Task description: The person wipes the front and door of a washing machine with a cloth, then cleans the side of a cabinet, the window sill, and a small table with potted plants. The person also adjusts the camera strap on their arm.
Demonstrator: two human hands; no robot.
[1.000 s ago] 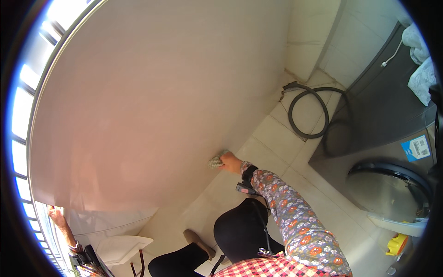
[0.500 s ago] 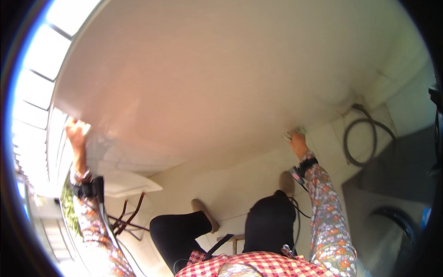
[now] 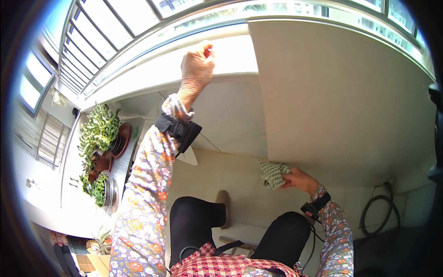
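Note:
A large pale flat panel (image 3: 341,92) stands on the right, its straight left edge running down from the window sill. Close to the panel's lower left corner, my right hand (image 3: 300,180) grips a green-and-white zigzag cloth (image 3: 274,174). The cloth hangs loosely bunched from the fingers and thumb. My left hand (image 3: 198,67) is up over the bright white sill (image 3: 233,48), left of the panel and apart from it. Its fingers are curled closed; glare and the back of the hand hide what they may hold.
Metal railings (image 3: 110,21) line the window. Potted green plants (image 3: 99,129) stand on a counter at left. A coiled dark hose (image 3: 379,214) lies at right. Below are my knees (image 3: 194,217), a low stool (image 3: 237,249) and a cardboard box (image 3: 99,263). Cables run from my wrist straps.
The view has swung left, bringing the panel's left edge, sill and plants into sight. My left hand has left the panel's edge. My right hand, with the cloth, is now by the lower corner.

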